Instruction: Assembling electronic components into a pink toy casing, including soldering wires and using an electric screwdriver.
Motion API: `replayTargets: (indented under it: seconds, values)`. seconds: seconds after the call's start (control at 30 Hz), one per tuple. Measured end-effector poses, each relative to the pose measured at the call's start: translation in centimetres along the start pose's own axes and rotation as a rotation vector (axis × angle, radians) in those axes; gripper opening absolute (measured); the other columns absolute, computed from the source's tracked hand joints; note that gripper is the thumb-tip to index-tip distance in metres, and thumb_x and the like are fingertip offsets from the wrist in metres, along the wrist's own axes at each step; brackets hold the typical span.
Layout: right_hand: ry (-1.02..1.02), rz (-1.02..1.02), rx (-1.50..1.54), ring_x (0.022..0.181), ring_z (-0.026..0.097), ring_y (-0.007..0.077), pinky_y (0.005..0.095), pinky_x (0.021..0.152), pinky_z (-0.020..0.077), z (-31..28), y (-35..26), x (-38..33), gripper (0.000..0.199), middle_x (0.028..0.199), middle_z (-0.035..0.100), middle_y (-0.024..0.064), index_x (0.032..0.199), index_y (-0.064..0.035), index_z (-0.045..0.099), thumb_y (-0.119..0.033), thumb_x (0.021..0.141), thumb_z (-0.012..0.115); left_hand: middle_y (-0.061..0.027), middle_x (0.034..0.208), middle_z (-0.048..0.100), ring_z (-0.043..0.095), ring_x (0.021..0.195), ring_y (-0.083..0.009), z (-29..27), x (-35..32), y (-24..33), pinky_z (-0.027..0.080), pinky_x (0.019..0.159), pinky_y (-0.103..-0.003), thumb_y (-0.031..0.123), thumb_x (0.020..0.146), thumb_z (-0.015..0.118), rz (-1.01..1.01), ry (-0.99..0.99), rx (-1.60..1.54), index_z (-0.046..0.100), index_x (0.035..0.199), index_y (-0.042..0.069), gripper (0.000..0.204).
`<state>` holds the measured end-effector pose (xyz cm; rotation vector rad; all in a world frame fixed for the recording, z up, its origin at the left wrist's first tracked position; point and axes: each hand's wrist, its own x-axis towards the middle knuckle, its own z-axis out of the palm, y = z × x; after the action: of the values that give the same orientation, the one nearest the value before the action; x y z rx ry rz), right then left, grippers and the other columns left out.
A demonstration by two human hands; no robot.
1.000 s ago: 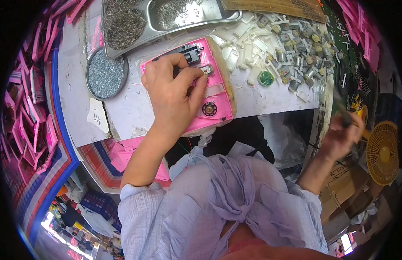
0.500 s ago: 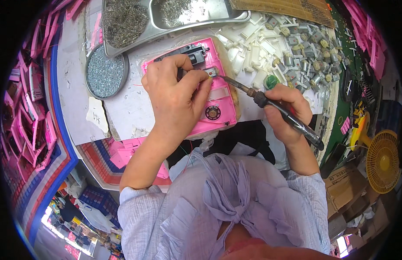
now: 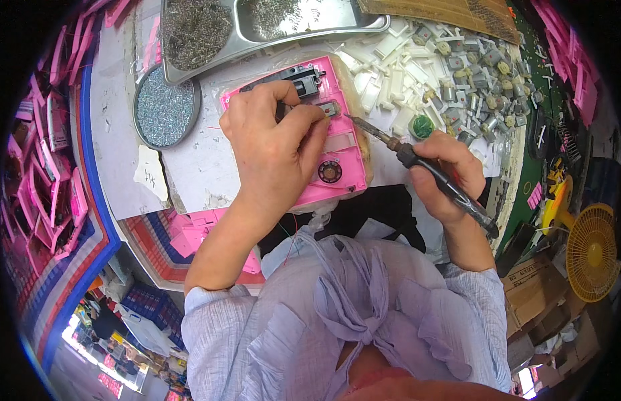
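A pink plastic casing [image 3: 352,175] lies on the table in front of me, with a small motor [image 3: 330,109], a black mechanism [image 3: 307,85] and a round speaker [image 3: 330,172] in it. My left hand [image 3: 273,137] rests over the casing's left part. Its thumb and forefinger are pinched together beside the motor; what they grip is hidden. In my right hand [image 3: 447,170] is a soldering iron [image 3: 483,219], held like a pen by its dark handle. The iron's tip points left, a little to the right of the motor and apart from it.
A round dish of small screws [image 3: 164,107] stands at the left. Behind lies a metal tray [image 3: 270,43] of small metal parts. White plastic parts [image 3: 394,83] and small motors [image 3: 487,100] are heaped at the right, near a green coil [image 3: 422,125]. A yellow fan [image 3: 592,250] stands far right.
The soldering iron's tip has drawn back to the right, away from the motor. My right hand has shifted slightly with it; my left hand stays nearly in place.
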<state>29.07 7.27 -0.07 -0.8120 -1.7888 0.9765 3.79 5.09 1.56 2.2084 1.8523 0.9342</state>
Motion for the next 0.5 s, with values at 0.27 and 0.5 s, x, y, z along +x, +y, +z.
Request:
replayTargets:
  seconds: [0.27,0.5]
  values:
    - [-0.017,-0.005,0.019,0.055,0.052,0.0146,0.0271,0.051,0.0374,-0.34,-0.37,0.42,0.026,0.072,0.061,0.0066,0.104,0.0004,0.069,-0.007,0.082,0.081,-0.0037,0.098,0.057,0.051,0.089,-0.0241,0.00,-0.04,-0.09,0.036,0.081,-0.039,0.014,0.071,0.084,0.016,0.009,0.018,0.076,0.085,0.012,0.016]
    - [-0.003,-0.031,-0.013,0.055,0.052,0.0145,0.0275,0.051,0.0369,-0.84,-0.23,0.31,0.027,0.071,0.061,0.0065,0.104,0.0006,0.069,-0.009,0.082,0.081,-0.0010,0.098,0.060,0.054,0.091,-0.0226,-0.27,-0.21,0.09,0.036,0.083,-0.040,0.016,0.072,0.084,0.002,0.002,0.028,0.076,0.086,0.014,0.015]
